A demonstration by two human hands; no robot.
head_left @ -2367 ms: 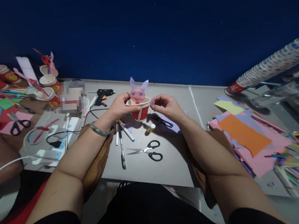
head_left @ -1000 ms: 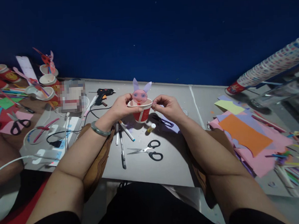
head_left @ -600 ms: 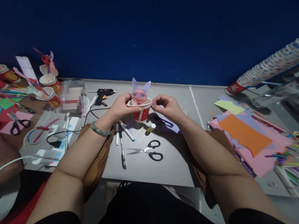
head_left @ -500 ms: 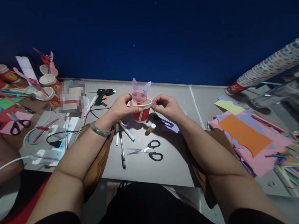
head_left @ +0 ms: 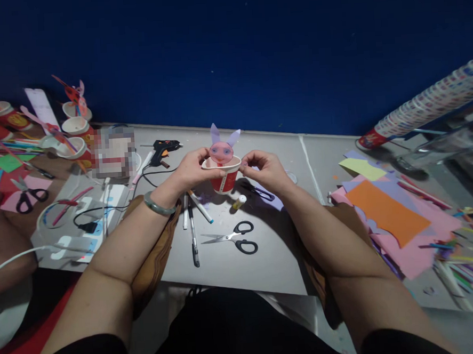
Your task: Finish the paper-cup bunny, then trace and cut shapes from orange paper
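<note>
My left hand (head_left: 196, 167), a green bangle at its wrist, grips a red and white paper cup (head_left: 229, 180) by its left side, thumb along the near rim. At the cup's mouth stands a pink paper face (head_left: 221, 152) with drawn eyes and two purple paper ears (head_left: 234, 138). Beside the right rim, my right hand (head_left: 263, 167) has thumb and forefinger pinched together. Something tiny and purplish shows at those fingertips, too small to name. Under the cup lie a yellow glue stick (head_left: 238, 202) and dark-handled scissors (head_left: 263, 192) on purple paper.
Nearer me lie black-handled scissors (head_left: 240, 237), a pen (head_left: 193, 238) and markers (head_left: 200, 207). A hot glue gun (head_left: 163, 151) with its cord and a power strip (head_left: 103, 222) are leftward. Coloured paper (head_left: 386, 210) and a long stack of cups (head_left: 428, 101) lie right. Another person's arm (head_left: 8, 244) shows far left.
The cup and its paper face have shifted very slightly to the right. Both hands keep nearly the same pose.
</note>
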